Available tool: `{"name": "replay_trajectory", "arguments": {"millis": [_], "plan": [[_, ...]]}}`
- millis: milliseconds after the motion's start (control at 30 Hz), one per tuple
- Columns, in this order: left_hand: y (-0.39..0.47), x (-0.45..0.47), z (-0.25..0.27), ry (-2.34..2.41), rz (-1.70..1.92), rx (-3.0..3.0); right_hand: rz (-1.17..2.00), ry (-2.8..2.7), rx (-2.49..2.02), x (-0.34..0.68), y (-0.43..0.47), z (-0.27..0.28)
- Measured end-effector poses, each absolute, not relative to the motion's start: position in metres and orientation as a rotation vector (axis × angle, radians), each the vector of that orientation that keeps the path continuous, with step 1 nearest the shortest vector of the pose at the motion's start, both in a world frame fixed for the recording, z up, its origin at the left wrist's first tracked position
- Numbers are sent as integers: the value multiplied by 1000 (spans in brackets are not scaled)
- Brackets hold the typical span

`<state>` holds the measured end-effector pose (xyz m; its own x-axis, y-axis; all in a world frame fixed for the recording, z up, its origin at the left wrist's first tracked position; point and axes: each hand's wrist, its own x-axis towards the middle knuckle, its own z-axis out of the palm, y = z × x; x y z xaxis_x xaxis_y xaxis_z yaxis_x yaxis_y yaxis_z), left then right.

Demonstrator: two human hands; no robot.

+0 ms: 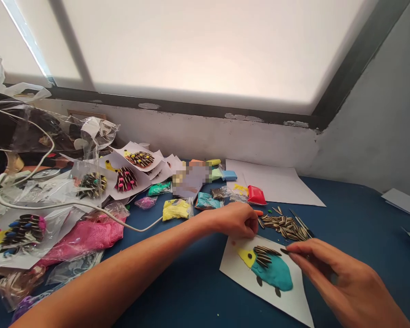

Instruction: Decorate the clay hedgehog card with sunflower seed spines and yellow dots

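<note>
My right hand [345, 271] pinches a dark sunflower seed [284, 251] between thumb and fingertip, at the upper right of a clay hedgehog picture. The hedgehog has a blue clay body [278, 273] and a yellow clay head [247, 258] on a white paper sheet [237, 272]. Several striped seeds [262, 260] lie on the body near the head, and dark feet show below. With its fingers curled, my left hand [239, 221] rests at the sheet's top edge; anything inside them is hidden. Behind the sheet lies a pile of sunflower seeds [285, 226].
A pointed metal tool [301, 221] lies beside the seed pile. Behind my left hand are clay packets, including yellow [176, 209] and red [256, 195]. Finished hedgehog sheets [141, 159], plastic wrappings and a white cable [71, 203] crowd the left. White paper [287, 182] lies by the wall.
</note>
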<state>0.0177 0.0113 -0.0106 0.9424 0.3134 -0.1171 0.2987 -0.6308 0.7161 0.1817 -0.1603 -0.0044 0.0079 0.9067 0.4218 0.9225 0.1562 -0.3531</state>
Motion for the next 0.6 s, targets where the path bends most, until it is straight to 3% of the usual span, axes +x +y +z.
{"name": "replay_trajectory", "arguments": {"millis": [300, 600], "plan": [[19, 14, -11, 370, 13, 2230, -8, -2029, -1570, 157, -174, -21], [25, 7, 2, 138, -247, 2289, -112, -2073, -1608, 153, -173, -20]]}}
